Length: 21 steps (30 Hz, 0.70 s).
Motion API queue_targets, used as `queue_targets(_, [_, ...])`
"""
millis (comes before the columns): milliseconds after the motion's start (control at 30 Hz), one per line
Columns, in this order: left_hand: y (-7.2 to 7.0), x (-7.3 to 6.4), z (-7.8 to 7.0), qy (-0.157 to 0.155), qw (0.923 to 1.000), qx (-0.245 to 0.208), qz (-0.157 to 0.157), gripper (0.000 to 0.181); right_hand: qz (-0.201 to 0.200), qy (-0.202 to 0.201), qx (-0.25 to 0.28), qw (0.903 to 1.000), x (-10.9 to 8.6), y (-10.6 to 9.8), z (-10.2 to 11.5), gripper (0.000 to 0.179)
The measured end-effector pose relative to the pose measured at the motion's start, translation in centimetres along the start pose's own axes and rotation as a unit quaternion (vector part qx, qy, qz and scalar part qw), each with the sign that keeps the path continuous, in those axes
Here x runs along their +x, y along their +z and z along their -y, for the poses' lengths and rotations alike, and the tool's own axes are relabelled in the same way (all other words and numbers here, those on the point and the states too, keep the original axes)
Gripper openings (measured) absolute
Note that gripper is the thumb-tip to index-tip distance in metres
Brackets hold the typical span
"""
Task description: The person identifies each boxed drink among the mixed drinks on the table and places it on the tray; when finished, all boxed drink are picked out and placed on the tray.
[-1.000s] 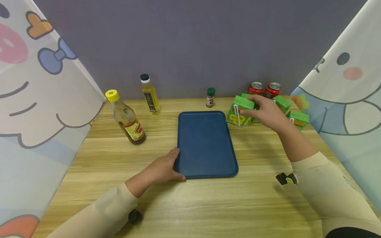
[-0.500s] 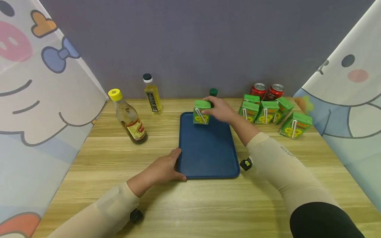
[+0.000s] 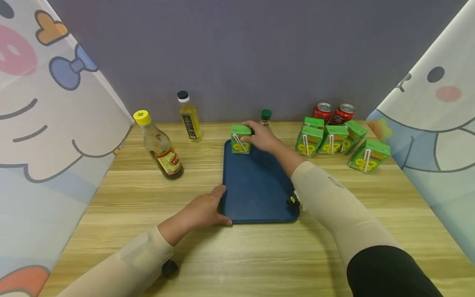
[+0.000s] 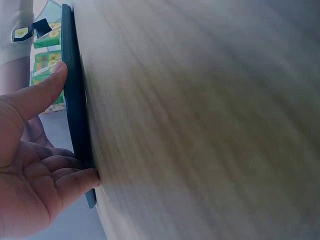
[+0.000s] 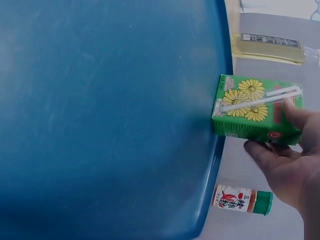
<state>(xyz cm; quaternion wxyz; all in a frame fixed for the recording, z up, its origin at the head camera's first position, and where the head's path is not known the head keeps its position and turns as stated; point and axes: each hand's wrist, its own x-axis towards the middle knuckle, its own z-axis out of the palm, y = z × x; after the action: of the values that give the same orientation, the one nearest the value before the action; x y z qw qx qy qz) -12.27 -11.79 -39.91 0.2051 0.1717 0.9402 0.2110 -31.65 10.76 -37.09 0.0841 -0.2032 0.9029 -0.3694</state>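
My right hand [image 3: 261,137] grips a small green drink carton [image 3: 241,142] printed with yellow flowers, a white straw stuck on its front. The carton stands upright at the far left corner of a dark blue tray [image 3: 256,194]. In the right wrist view, thumb and fingers hold the carton [image 5: 257,107] near its top, its base at the tray's rim [image 5: 229,45]. My left hand [image 3: 200,210] touches the tray's near left corner, fingers along the left side and thumb at the front edge. In the left wrist view, the fingers are extended against the tray's side [image 4: 75,95].
Several more green cartons [image 3: 335,140] stand at the back right, before two red soda cans [image 3: 343,114]. Behind the tray is a green-capped spice jar [image 3: 265,117]. Left of the tray stand an oil bottle [image 3: 191,121] and a yellow-capped sauce bottle [image 3: 163,150].
My right hand has carried one drink carton leftward from the back-right group to the tray's far left corner. The left hand has stayed at the tray's near left corner.
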Motion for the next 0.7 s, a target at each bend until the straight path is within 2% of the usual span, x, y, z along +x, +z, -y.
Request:
queue_targets(100, [0.0, 0.0, 0.1, 0.005, 1.0000, -0.001, 0.000, 0.110, 0.010, -0.011, 0.003, 0.9999, -0.9, -1.0, 0.1, 0.074])
queue_targets(200, [0.0, 0.0, 0.2, 0.010, 0.9999, -0.001, 0.000, 0.110, 0.007, -0.017, 0.032, 0.9993, -2.1, -2.9, 0.2, 0.078])
queue_targets(267, [0.0, 0.0, 0.3, 0.010, 1.0000, 0.000, 0.001, 0.110, -0.011, -0.023, 0.060, 0.9979, -3.0, -4.5, 0.3, 0.076])
queue_targets(367, [0.0, 0.0, 0.4, 0.009, 1.0000, 0.003, 0.001, 0.109, -0.051, -0.020, 0.067, 0.9962, -4.4, -7.0, 0.1, 0.076])
queue_targets(433, [0.0, 0.0, 0.4, 0.010, 0.9999, 0.002, 0.001, 0.110, -0.075, -0.004, 0.054, 0.9957, -5.5, -8.6, -0.2, 0.078])
queue_targets(533, [0.0, 0.0, 0.4, 0.012, 0.9999, -0.003, 0.004, 0.110, -0.097, 0.039, 0.007, 0.9945, -7.3, -10.6, -1.1, 0.082])
queue_targets(700, [-0.2, -0.2, 0.3, 0.010, 0.9999, -0.007, 0.005, 0.109, -0.090, 0.108, -0.067, 0.9878, -9.8, -12.7, -2.9, 0.089])
